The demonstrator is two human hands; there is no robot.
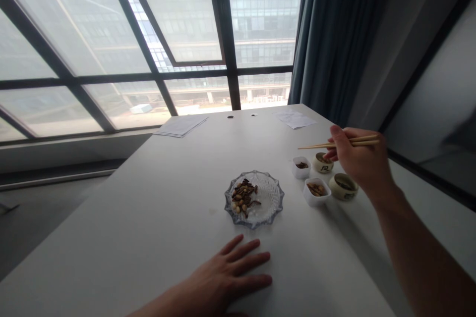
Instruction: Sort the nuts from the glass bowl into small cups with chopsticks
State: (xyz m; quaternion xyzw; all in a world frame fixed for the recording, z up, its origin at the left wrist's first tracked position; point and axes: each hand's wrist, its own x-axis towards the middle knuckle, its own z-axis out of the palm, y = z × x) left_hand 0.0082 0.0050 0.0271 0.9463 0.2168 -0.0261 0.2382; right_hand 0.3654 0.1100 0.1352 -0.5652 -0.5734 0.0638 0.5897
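Observation:
My left hand lies flat on the white table, fingers stretched out, just in front of a scalloped glass dish. The dish holds a mix of dark seeds and pale nuts on its left side. My right hand is closed round a pair of wooden chopsticks, raised above the small containers, tips pointing left with nothing between them. Below it stand two square white cups with seeds or nuts in them and two round ceramic cups.
Papers lie at the table's far left and another sheet at the far right. Large windows run behind the table, with a dark blue curtain at the right. The table's right edge lies close to a wall.

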